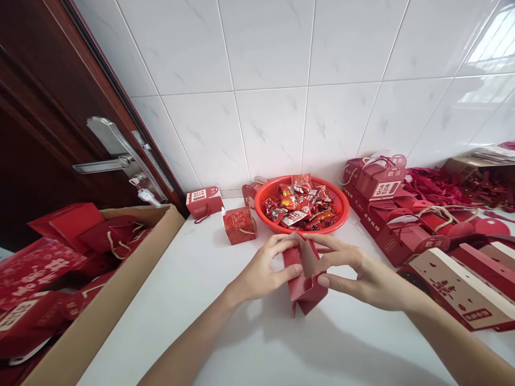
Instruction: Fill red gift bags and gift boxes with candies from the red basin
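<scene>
Between my two hands a small red cardboard gift box (308,292) is held above the white tabletop, its top unclosed and its pale inside showing. On its left wall, my left hand (267,268) grips with thumb and fingers. The right side is pinched by my right hand (354,265), thumb near the front edge and fingers over the far part. A flap hangs down at the box's near end. Just behind the hands stands a red plastic basket (341,206) heaped with red-wrapped sweets (298,201).
Small red gift boxes (239,225) stand left of the basket. At right lie stacked red boxes (382,179), cream-and-red boxes (446,287) and dark red ribbon (434,185). A cardboard carton (132,262) full of red boxes is at left, by a door with a handle (107,165).
</scene>
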### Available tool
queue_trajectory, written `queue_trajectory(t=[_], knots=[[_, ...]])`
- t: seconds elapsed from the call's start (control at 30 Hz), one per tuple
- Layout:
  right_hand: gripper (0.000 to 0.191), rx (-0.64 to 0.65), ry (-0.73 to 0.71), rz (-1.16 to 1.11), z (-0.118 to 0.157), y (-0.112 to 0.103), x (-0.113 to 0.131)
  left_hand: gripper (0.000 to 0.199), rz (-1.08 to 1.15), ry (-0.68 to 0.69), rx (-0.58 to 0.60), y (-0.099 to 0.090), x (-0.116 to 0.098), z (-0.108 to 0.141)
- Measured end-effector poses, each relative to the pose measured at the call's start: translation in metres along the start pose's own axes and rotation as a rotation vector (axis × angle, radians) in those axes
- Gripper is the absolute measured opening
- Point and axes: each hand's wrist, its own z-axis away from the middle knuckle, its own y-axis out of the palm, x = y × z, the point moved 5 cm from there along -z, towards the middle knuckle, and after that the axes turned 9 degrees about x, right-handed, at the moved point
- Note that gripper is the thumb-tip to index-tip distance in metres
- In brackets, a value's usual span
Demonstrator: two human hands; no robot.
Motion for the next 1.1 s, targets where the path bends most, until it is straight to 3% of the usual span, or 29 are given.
queue_trajectory(t=[0.13,0.3,0.63,0.97,1.1], knots=[[0.031,-0.063,0.032,0.093,0.001,0.006,-0.003,0.048,-0.057,0.056,-0.086,0.003,-0.001,0.001],[0.058,-0.177,-0.021,0.129,0.001,0.012,-0.006,0.069,-0.049,0.086,-0.168,-0.001,0.002,0.004],[0.059,-0.281,0.093,-0.133,0.000,0.024,-0.021,0.026,-0.155,0.193,-0.169,-0.003,-0.007,-0.004],[0.060,-0.355,0.180,-0.338,-0.008,0.031,-0.033,0.021,-0.269,0.183,-0.143,0.000,-0.005,-0.004],[0.057,-0.313,0.219,-0.497,-0.012,0.037,-0.041,0.027,-0.288,0.202,-0.133,0.001,-0.003,-0.003]])
